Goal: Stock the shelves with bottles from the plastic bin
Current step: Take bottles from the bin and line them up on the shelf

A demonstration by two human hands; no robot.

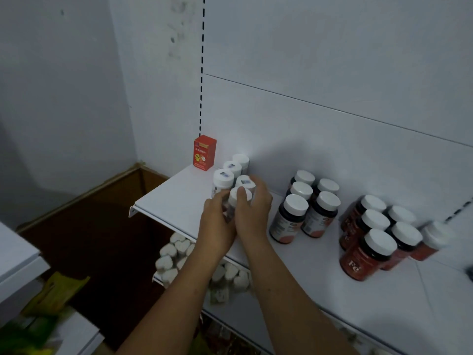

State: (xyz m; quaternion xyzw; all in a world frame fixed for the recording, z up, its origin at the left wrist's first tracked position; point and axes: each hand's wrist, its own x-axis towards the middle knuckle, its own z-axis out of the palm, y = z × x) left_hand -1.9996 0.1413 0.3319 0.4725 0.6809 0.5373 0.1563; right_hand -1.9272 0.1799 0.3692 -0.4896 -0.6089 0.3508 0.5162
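bottle: I see the white-capped bottle (239, 198) over the shelf (166, 198) front, touching the bottle cluster (225, 176) behind; base hidden.
left grip (217, 224): clamped round the bottle's left side.
right grip (252, 211): clamped over its cap and right side.
neighbours: dark bottles (286, 221) right, red Fe bottles (366, 254) beyond, red box (204, 152) back-left.

On the shelf (166, 198), the front bottle (239, 198) stands near the edge, my left hand (217, 226) at its nine o'clock and my right hand (252, 213) at its three, both gripping it. Four bottles (224, 178) crowd just behind it at twelve. A box (204, 152) stands at eleven, by the back panel (332, 73). Five bottles (304, 201) group at three o'clock, another cluster (376, 234) beyond them. Lower bottles (176, 252) sit underneath, at seven.
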